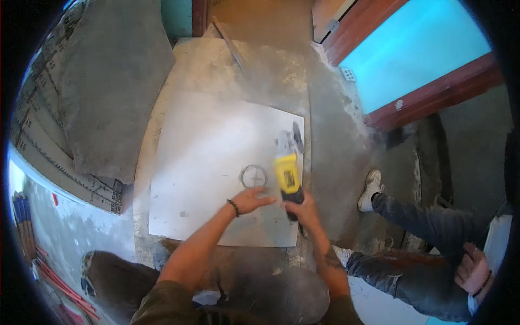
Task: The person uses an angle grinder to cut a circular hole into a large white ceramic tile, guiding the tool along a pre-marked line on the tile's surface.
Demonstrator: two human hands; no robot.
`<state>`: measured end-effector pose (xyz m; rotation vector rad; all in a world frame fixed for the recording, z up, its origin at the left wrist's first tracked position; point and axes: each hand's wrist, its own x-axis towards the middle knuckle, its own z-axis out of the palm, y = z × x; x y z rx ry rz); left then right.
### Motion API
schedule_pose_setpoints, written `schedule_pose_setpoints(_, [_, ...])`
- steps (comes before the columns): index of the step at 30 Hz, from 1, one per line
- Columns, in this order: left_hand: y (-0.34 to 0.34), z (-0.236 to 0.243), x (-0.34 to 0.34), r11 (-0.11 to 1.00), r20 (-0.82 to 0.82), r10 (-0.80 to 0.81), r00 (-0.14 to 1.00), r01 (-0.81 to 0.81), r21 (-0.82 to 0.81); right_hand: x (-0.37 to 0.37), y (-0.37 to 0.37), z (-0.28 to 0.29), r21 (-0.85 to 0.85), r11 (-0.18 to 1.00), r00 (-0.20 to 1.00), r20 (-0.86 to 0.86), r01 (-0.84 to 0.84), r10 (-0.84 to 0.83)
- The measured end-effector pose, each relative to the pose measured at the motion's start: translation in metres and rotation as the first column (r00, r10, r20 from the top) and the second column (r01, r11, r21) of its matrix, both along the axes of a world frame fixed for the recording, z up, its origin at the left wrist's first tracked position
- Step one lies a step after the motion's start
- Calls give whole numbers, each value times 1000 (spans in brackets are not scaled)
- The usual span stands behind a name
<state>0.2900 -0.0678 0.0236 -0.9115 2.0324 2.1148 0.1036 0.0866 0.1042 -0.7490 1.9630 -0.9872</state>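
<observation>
A large white tile [206, 146] lies flat on the floor in front of me. Near its middle is a dark ring mark [253, 176] with crossed lines inside. My right hand [303, 210] is wrapped round the rear body of a yellow and black angle grinder [287, 174]. The grinder's disc [297, 136] points away from me, over the tile's right part, and looks slightly blurred. My left hand [252, 200], a dark bracelet at its wrist, is just below the ring mark with fingers stretched out and nothing in them. Whether it touches the tile I cannot tell.
At the left, a grey sheet [114, 86] covers stacked flat boxes [65, 168]. Another person sits close on the right, with a white shoe [370, 189] and a hand [473, 271] showing. A thin strip [228, 44] lies beyond the tile. Red rods [65, 290] lie lower left.
</observation>
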Motion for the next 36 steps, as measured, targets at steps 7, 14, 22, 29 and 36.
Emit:
schedule_pose_setpoints(7, [-42, 1, 52, 766, 713, 175, 679, 361, -531, -144, -175, -18, 110, 983, 765, -643, 148, -43])
schedule_pose_setpoints(14, [-40, -1, 45, 800, 718, 136, 683, 352, -486, -233, -289, -61, 213, 968, 549, -829, 133, 107])
schedule_pose_setpoints(22, [-40, 0, 46, 818, 726, 127, 676, 343, -462, -246, -316, -102, 95, 994, 629, -776, 44, 46])
schedule_pose_setpoints(29, [-46, 8, 41, 829, 744, 134, 654, 337, -446, -261, -320, -104, 170, 985, 663, -737, -7, 132])
schedule_pose_setpoints(36, [-43, 5, 29, 816, 736, 97, 670, 370, -444, -266, -279, -83, 40, 998, 558, -828, -44, 58])
